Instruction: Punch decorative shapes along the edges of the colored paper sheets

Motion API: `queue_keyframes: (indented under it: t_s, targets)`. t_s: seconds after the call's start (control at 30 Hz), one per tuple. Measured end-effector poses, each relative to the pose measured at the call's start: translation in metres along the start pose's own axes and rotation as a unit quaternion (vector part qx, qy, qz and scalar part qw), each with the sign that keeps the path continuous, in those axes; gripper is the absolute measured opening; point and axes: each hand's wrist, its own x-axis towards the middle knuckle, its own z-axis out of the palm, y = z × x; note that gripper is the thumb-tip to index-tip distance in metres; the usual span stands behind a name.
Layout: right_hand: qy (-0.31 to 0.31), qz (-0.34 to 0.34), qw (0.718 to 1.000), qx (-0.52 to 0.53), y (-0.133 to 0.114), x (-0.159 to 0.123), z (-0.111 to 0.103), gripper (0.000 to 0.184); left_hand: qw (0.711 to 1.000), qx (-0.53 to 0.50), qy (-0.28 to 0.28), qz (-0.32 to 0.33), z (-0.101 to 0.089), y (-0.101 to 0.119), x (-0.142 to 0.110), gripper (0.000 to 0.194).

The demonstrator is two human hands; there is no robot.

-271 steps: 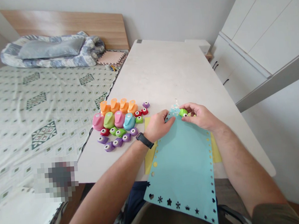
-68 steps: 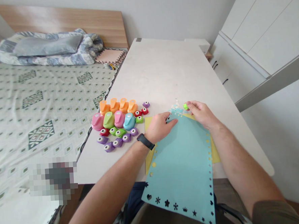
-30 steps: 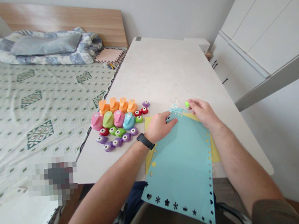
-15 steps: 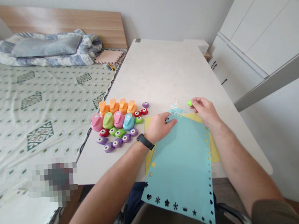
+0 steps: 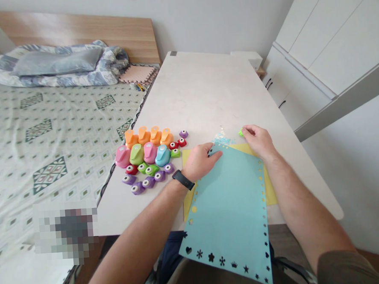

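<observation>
My left hand (image 5: 205, 160) pinches the far left corner of a light blue sheet of paper (image 5: 231, 199), thumb on top. Small shapes such as hearts, stars and flowers are cut along the sheet's edges, and its near end hangs past the table edge. Right of the sheet's far end, my right hand (image 5: 256, 138) is closed on a small green craft punch (image 5: 240, 133), mostly covered by the fingers. Beneath the blue sheet lies a yellow sheet (image 5: 271, 188). Blue and pale paper bits (image 5: 221, 136) are scattered just beyond the sheet's far edge.
On the left of the white table (image 5: 205, 89) stand several craft punches: orange ones (image 5: 144, 136), larger pink (image 5: 122, 156), green and blue ones, and small purple (image 5: 148, 181), red and green ones. A bed (image 5: 78, 110) adjoins the table's left side; white cabinets (image 5: 324, 43) stand right.
The green punch has turned in my right hand and now shows less beyond the fingertips. My left hand keeps its hold on the blue sheet. The view has shifted slightly.
</observation>
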Motion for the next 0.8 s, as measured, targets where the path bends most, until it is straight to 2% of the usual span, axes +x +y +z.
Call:
queue_keyframes:
  t_s: [0.27, 0.37, 0.5, 0.63, 0.73, 0.8]
  targets:
    - [0.0, -0.009, 1.0, -0.026, -0.006, -0.002, -0.001, 0.041, 1.0, -0.004, 0.0, 0.0, 0.0, 0.0, 0.0, 0.028]
    - [-0.013, -0.012, 1.0, 0.013, -0.006, -0.003, 0.001, 0.043, 1.0, -0.007, -0.001, 0.0, 0.0, 0.0, 0.0, 0.028]
    - [-0.029, -0.016, 0.993, 0.115, -0.014, -0.007, 0.005, 0.048, 1.0, -0.01, -0.001, 0.017, 0.003, -0.001, 0.0, 0.03]
    - [-0.064, -0.031, 0.975, 0.208, -0.044, -0.017, 0.009, 0.048, 0.999, -0.008, -0.002, 0.031, 0.006, -0.004, 0.0, 0.027]
    - [-0.109, -0.064, 0.966, 0.226, -0.083, -0.03, 0.009, 0.043, 0.999, 0.0, 0.003, 0.041, 0.007, -0.008, -0.001, 0.026]
    - [-0.151, -0.099, 0.963, 0.202, -0.116, -0.04, 0.009, 0.038, 0.999, -0.006, 0.01, 0.048, 0.008, -0.01, -0.001, 0.024]
